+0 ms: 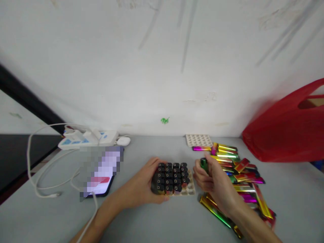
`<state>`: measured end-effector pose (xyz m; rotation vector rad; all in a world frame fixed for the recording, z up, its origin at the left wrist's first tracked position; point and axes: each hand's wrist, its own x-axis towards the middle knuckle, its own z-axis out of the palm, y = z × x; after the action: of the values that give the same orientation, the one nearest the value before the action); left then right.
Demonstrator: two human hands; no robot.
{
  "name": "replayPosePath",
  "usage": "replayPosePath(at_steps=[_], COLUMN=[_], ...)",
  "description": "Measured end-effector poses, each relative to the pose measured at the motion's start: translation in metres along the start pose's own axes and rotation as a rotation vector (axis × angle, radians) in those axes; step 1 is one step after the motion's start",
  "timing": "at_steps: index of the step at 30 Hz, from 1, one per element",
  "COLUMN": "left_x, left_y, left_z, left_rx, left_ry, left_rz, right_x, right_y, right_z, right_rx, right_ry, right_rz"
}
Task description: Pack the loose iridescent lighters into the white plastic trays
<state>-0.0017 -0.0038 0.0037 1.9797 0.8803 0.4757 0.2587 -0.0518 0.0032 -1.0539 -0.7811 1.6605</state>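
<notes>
My left hand (141,184) grips the left side of a pale tray with round pockets (190,189). Rows of upright black-topped tubes (169,176) fill most of it, each top showing a small light ring; pockets along the right side and front right corner hold none. Just right of the tray, my right hand (212,177) has its fingers closed around a green shiny tube with a dark end (203,163). Beside and beneath that forearm lies a loose pile of shiny multicoloured tubes (244,177), partly hidden by the arm.
A second pale tray (199,140) lies near the wall. To the left are a phone (105,172), a white power strip (88,139) and a white cable (29,158) that crosses above my left forearm. A red bag (286,131) stands at the right.
</notes>
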Motion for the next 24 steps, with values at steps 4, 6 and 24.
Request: replayPosePath(at_steps=[4, 6, 24], left_x=[-0.001, -0.001, -0.005], left_y=[-0.001, -0.001, -0.005], left_z=[-0.001, 0.0, 0.005], left_rx=[-0.001, 0.005, -0.071], left_ry=[0.007, 0.014, 0.057], left_rz=[0.004, 0.008, -0.045], right_x=[-0.001, -0.002, -0.015], right_y=[-0.001, -0.001, -0.028], right_z=[0.003, 0.004, -0.027], right_rx=[0.004, -0.04, -0.436], right_ry=[0.029, 0.032, -0.231], right_rz=[-0.1, -0.192, -0.139])
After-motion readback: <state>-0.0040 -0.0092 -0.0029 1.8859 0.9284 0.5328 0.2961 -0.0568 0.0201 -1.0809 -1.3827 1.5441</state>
